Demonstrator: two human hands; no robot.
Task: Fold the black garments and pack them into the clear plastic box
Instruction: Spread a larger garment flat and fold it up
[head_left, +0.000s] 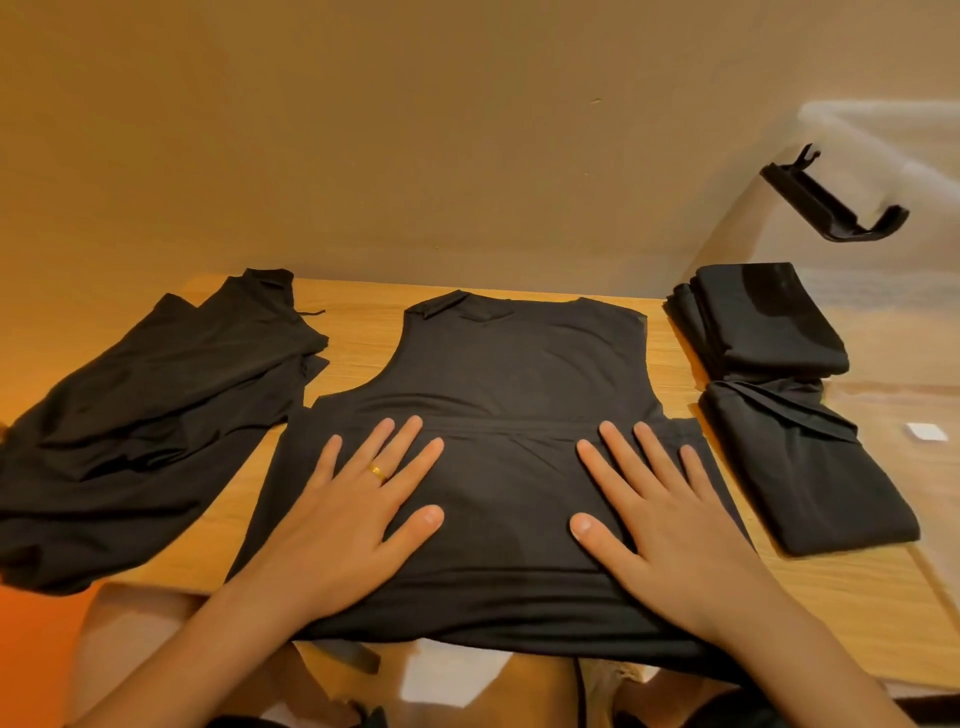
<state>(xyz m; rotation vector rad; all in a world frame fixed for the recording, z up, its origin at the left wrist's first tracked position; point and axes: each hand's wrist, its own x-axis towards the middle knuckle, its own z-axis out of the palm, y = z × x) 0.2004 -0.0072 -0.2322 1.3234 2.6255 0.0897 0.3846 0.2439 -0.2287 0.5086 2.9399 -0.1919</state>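
Head view: left hand, right hand on black top, fingers splayed; pile left; folded stack right.

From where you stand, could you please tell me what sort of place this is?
Probably a room at home or a small workroom, set up for folding clothes: a wooden table against a plain wall, black garments lying on it, and a clear plastic box at the right.

Head camera, close above table, facing forward-down (wide-angle, single view).
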